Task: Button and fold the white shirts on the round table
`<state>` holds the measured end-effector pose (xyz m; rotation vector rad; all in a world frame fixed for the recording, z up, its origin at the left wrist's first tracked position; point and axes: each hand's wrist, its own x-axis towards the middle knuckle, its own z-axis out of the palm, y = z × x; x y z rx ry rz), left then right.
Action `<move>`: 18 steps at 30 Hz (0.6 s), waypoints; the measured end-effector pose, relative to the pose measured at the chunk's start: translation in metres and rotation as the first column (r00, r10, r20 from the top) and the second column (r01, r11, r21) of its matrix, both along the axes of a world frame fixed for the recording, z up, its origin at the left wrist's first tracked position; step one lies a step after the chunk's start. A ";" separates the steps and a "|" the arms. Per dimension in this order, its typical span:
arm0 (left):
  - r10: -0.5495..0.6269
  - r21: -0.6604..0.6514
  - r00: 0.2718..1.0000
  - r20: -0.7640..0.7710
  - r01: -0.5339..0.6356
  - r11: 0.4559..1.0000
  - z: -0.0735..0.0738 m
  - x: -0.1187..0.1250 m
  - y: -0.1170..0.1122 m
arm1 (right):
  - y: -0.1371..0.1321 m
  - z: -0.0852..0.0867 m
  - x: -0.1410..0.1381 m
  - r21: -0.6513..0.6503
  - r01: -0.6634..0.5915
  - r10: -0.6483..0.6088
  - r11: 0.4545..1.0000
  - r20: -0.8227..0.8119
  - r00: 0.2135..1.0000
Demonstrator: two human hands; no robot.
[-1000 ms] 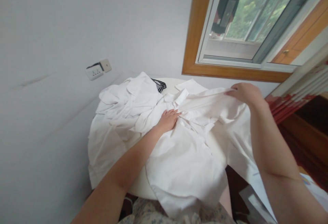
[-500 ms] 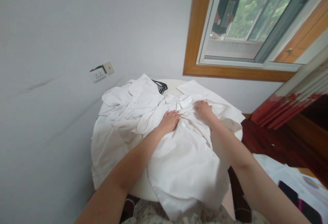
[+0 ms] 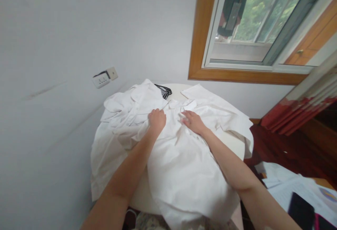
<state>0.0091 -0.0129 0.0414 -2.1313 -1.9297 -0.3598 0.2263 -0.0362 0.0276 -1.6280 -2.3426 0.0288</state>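
Note:
A white shirt [image 3: 184, 173] lies spread over the table, its collar toward the wall and its lower end hanging over the near edge. My left hand [image 3: 157, 120] is closed on the shirt's left shoulder area, with the fingers curled into the cloth. Just below the collar, my right hand [image 3: 193, 122] rests on the shirt front, fingers apart and slightly blurred. A second white garment [image 3: 137, 100] lies rumpled to the left of my left hand. Behind it shows a black-and-white striped cloth [image 3: 164, 91].
The round pale table [image 3: 140, 196] stands against a white wall with a power socket [image 3: 101, 80]. A wood-framed window [image 3: 237, 72] is at the right, beside a red and white curtain [image 3: 284, 112]. Papers [image 3: 283, 181] and a dark phone-like object [image 3: 301, 209] lie low at the right.
My left hand has moved left and curled onto the cloth. My right hand has shifted left toward the shirt's middle. The shirt front lies flatter, and its right sleeve hangs lower over the edge.

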 end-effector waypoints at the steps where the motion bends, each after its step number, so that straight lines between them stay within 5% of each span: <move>1: -0.008 -0.005 1.000 0.002 0.008 1.000 -0.003 0.001 0.000 | -0.001 -0.006 -0.005 -0.019 -0.015 0.016 1.000 0.019 1.000; 5: -0.072 -0.025 0.993 0.089 0.075 0.997 -0.003 0.003 0.004 | -0.005 -0.019 -0.013 -0.105 -0.016 0.025 0.994 0.085 0.996; 9: -0.093 -0.178 0.962 0.257 0.142 0.974 0.012 -0.008 0.017 | -0.009 -0.019 -0.009 -0.151 -0.036 0.048 0.988 0.072 0.996; 14: 0.064 -0.482 0.937 0.344 0.118 0.868 0.032 -0.020 0.035 | -0.014 -0.021 -0.003 -0.143 -0.031 0.035 0.989 0.021 0.999; 18: 0.001 -0.573 0.963 0.271 0.161 0.803 0.038 -0.012 0.042 | -0.015 -0.022 -0.002 -0.124 -0.031 0.033 0.992 0.012 0.999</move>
